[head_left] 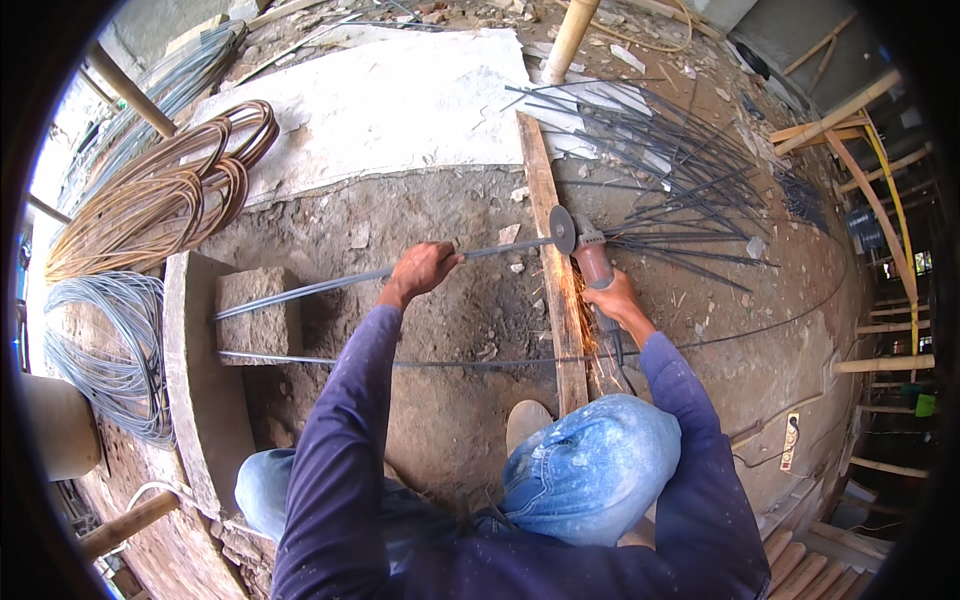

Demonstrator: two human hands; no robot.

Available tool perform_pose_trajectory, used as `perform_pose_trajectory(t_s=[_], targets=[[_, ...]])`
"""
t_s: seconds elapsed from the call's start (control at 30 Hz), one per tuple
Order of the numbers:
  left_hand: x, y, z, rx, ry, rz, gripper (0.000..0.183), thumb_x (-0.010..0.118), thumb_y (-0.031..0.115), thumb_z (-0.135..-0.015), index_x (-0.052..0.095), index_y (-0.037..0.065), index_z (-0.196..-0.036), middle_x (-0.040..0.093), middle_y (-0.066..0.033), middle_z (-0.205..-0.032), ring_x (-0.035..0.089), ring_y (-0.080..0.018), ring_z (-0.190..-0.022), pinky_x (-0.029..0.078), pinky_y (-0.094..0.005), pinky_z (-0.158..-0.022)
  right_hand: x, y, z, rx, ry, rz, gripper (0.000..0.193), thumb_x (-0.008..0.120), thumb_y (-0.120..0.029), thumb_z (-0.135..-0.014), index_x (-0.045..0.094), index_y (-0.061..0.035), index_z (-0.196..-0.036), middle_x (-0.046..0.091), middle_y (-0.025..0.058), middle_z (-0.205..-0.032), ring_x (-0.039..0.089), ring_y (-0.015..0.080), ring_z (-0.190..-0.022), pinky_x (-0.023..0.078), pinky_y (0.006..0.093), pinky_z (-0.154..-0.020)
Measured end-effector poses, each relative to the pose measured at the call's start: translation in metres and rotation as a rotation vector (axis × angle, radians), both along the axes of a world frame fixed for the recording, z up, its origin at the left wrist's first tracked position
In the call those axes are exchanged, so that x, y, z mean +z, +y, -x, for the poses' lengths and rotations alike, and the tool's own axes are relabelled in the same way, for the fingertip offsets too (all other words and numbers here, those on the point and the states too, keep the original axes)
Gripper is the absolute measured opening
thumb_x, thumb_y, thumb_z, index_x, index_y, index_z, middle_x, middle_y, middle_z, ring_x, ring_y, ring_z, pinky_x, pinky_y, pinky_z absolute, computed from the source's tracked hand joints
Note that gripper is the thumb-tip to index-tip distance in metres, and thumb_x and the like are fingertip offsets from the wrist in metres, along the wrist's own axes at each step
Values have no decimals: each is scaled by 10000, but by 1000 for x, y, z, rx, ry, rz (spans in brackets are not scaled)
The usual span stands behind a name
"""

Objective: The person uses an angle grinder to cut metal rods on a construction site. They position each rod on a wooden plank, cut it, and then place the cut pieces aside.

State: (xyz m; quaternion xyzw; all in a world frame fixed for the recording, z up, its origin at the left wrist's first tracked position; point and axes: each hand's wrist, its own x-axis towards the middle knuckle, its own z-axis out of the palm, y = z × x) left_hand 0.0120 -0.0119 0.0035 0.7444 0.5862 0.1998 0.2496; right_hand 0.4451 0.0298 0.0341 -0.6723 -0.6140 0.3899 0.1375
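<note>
Steel rods (330,288), bundled, over the left edge of a wooden plank (537,160); left hand (425,270), fingers closed around them. Angle grinder (594,262), right hand (615,298) wrapped around its body, disc (562,230) at the rods, sparks (577,310) flying. Cut seemingly underway, unfinished; loose rods (690,175) lie past the plank's right edge.

Orange sparks (574,312) flare beside the right fingers (597,291), reddish-brown grinder (595,264) just above; bluish-grey rods (340,286) in the left fingers (447,260), rust-brown coils (180,205) well to their left!
</note>
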Motion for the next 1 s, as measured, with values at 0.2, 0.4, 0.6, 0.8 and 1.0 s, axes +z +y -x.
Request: perform_pose_trajectory(t_s=[0.2,0.4,0.6,0.8,1.0], targets=[[-3,2,0,-5,5,10,401,647,395,-1100,687,14,-983,728,-233,-889,701,-481,-860,531,-565,-770,1,1,0,-19,-10,58,502,876,-282,-708,739,-31,-1122,782,134,-1000,754,270,-885,590,422,-836],[1,0,-1,4,-2,4,398,651,394,-1098,708,15,-992,738,-230,-901,705,-474,-859,535,-560,-768,6,6,9,-4,-64,18,489,873,-244,-727,736,-45,-1152,775,118,-1007,743,253,-870,585,422,-819],[-2,1,0,2,7,6,417,638,418,-1103,696,24,-980,743,-223,-885,715,-467,-865,540,-566,-769,8,-1,3,1,-73,50,515,874,-246,-724,730,-57,-1180,775,119,-1029,742,246,-888,583,425,-836],[-4,1,0,8,7,-1,420,628,429,-1106,701,32,-991,753,-221,-887,724,-464,-870,550,-567,-777,4,3,5,-16,-81,60,514,870,-238,-720,715,-51,-1173,766,114,-1011,739,256,-889,581,427,-828],[-1,0,-1,8,12,5,404,643,402,-1101,708,18,-996,745,-225,-904,716,-464,-871,543,-556,-775,1,5,2,-1,-72,33,512,875,-238,-730,713,-45,-1175,762,100,-1007,732,250,-873,576,414,-823]])
